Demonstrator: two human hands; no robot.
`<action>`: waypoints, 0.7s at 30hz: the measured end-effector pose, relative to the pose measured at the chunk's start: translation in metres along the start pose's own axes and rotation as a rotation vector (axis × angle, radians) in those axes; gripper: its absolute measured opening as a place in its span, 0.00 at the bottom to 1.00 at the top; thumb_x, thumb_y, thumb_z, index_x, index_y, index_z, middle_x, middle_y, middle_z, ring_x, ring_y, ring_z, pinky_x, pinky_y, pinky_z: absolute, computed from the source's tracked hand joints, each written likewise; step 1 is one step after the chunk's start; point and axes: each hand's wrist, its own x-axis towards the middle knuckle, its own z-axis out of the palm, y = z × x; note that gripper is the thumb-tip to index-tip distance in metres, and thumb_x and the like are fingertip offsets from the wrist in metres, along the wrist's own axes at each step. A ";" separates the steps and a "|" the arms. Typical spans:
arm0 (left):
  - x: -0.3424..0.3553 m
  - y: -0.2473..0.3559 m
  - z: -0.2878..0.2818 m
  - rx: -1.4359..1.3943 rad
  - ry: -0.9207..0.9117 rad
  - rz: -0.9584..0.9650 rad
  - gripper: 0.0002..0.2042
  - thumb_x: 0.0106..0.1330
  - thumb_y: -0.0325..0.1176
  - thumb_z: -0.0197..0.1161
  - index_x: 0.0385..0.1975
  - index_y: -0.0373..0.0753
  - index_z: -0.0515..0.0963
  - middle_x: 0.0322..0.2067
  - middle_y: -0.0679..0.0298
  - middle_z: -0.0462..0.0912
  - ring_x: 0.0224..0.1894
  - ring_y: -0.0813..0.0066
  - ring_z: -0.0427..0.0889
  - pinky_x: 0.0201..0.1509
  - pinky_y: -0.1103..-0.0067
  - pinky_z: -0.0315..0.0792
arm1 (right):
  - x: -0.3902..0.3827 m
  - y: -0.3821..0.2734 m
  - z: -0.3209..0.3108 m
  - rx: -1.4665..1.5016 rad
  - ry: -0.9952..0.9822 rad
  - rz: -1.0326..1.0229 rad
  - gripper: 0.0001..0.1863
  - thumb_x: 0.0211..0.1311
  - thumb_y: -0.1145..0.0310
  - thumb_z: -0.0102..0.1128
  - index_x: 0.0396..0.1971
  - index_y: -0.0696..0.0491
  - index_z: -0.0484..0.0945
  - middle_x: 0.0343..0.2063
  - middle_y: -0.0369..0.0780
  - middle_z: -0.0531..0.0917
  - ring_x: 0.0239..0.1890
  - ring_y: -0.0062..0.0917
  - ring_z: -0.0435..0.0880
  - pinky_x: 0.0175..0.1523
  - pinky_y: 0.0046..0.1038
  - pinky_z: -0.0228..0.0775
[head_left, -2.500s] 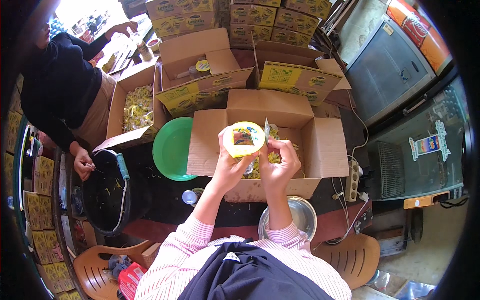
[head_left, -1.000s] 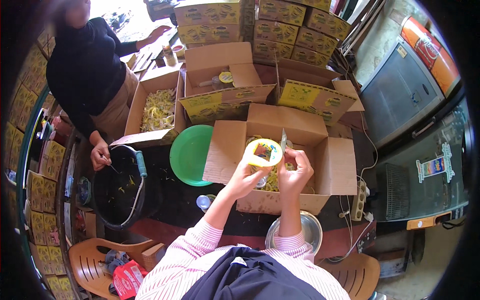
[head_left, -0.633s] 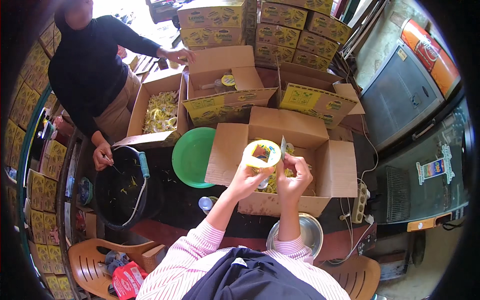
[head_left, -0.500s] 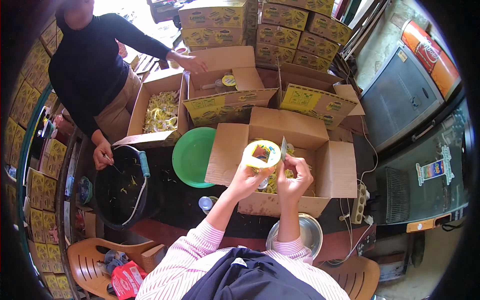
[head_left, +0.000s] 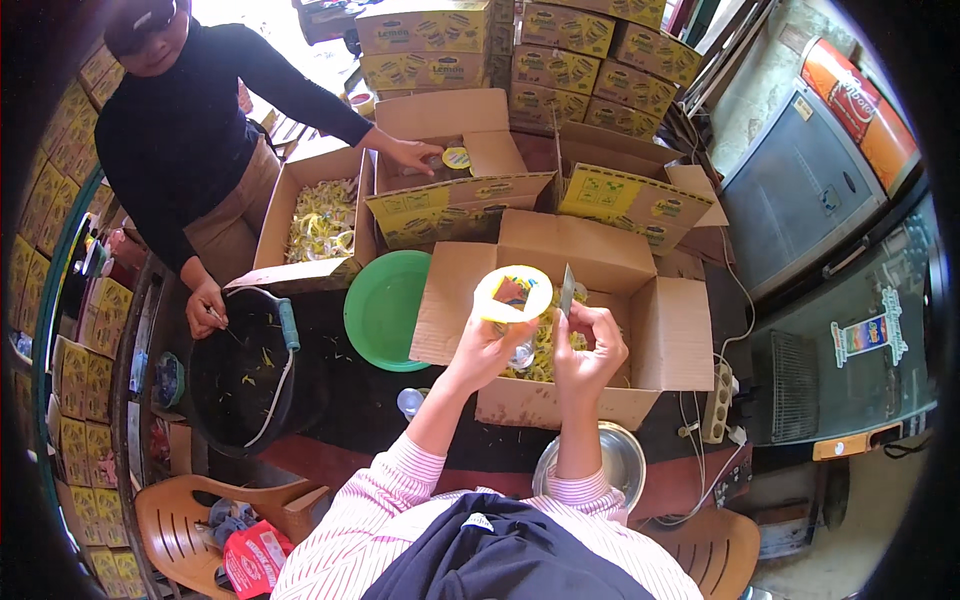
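Note:
My left hand (head_left: 482,350) is closed around a plastic cup (head_left: 540,297), holding it up with its pale, yellow-edged rim facing me. Through the open middle of the rim the inside shows, but its contents are hard to make out. My right hand (head_left: 590,350) pinches a small knife (head_left: 567,288), its blade pointing up beside the cup without touching it. Both hands are over the near flap of an open cardboard box (head_left: 675,335), which holds a heap of yellow and whitish scraps (head_left: 545,360).
A co-worker's hand (head_left: 410,155) touches cups in another box (head_left: 440,115); their other hand (head_left: 207,310) holds a thin tool over a black bucket (head_left: 310,390). A green basin (head_left: 385,325), a scrap-filled box (head_left: 322,222), a metal bowl (head_left: 620,465) and a clear cup (head_left: 410,402) stand around.
The cup in my left hand has shifted slightly left and its rim has turned whiter toward me. My knife has tilted a little. The co-worker's far hand has moved right, onto the cups.

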 end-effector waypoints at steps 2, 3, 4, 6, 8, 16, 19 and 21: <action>0.000 0.008 0.001 -0.157 -0.032 -0.097 0.23 0.61 0.27 0.56 0.55 0.32 0.58 0.50 0.59 0.66 0.52 0.74 0.66 0.55 0.78 0.62 | 0.003 -0.004 0.000 0.010 -0.001 -0.016 0.07 0.41 0.82 0.61 0.25 0.58 0.78 0.20 0.39 0.79 0.20 0.20 0.77 0.28 0.20 0.67; 0.000 0.007 0.002 -0.224 0.010 -0.092 0.23 0.61 0.27 0.56 0.55 0.32 0.58 0.51 0.59 0.66 0.52 0.75 0.66 0.54 0.78 0.63 | 0.004 -0.006 0.001 0.016 0.001 -0.029 0.07 0.41 0.82 0.61 0.26 0.58 0.78 0.20 0.39 0.79 0.20 0.20 0.77 0.28 0.20 0.67; 0.001 0.007 0.003 -0.291 0.056 -0.082 0.23 0.62 0.27 0.55 0.56 0.32 0.58 0.51 0.59 0.65 0.52 0.75 0.66 0.53 0.78 0.64 | 0.007 -0.008 0.002 0.025 0.001 -0.047 0.08 0.41 0.81 0.61 0.26 0.58 0.79 0.20 0.39 0.79 0.20 0.20 0.77 0.28 0.21 0.67; 0.001 0.010 0.000 -0.265 0.007 -0.047 0.23 0.63 0.28 0.54 0.56 0.32 0.57 0.52 0.59 0.65 0.52 0.76 0.66 0.50 0.79 0.67 | 0.009 -0.015 0.002 0.014 -0.020 -0.050 0.08 0.41 0.82 0.61 0.26 0.58 0.79 0.20 0.40 0.79 0.20 0.21 0.78 0.28 0.21 0.68; 0.002 0.015 0.001 -0.257 0.004 -0.037 0.22 0.63 0.28 0.53 0.56 0.32 0.57 0.52 0.59 0.65 0.52 0.76 0.66 0.49 0.80 0.67 | 0.013 -0.018 0.003 0.023 -0.025 -0.063 0.08 0.41 0.82 0.61 0.26 0.58 0.79 0.20 0.40 0.79 0.20 0.21 0.78 0.28 0.20 0.68; 0.003 0.015 0.001 -0.244 -0.001 -0.055 0.23 0.63 0.30 0.54 0.56 0.32 0.57 0.51 0.60 0.65 0.54 0.74 0.64 0.55 0.77 0.63 | 0.011 -0.020 0.008 0.056 -0.035 -0.070 0.08 0.42 0.81 0.62 0.26 0.59 0.79 0.20 0.39 0.78 0.20 0.20 0.77 0.27 0.20 0.67; 0.004 0.016 0.002 -0.249 -0.005 -0.049 0.23 0.63 0.30 0.55 0.56 0.32 0.57 0.51 0.60 0.65 0.54 0.74 0.64 0.55 0.77 0.62 | 0.010 -0.019 0.009 0.045 -0.025 -0.087 0.08 0.42 0.81 0.62 0.27 0.59 0.79 0.20 0.39 0.78 0.20 0.20 0.77 0.27 0.20 0.67; 0.004 0.019 0.001 -0.217 -0.015 -0.054 0.23 0.63 0.30 0.53 0.56 0.32 0.56 0.52 0.60 0.64 0.55 0.74 0.63 0.57 0.76 0.60 | 0.008 -0.021 0.008 0.026 -0.013 -0.118 0.09 0.42 0.81 0.62 0.27 0.59 0.79 0.20 0.39 0.77 0.20 0.20 0.76 0.27 0.20 0.67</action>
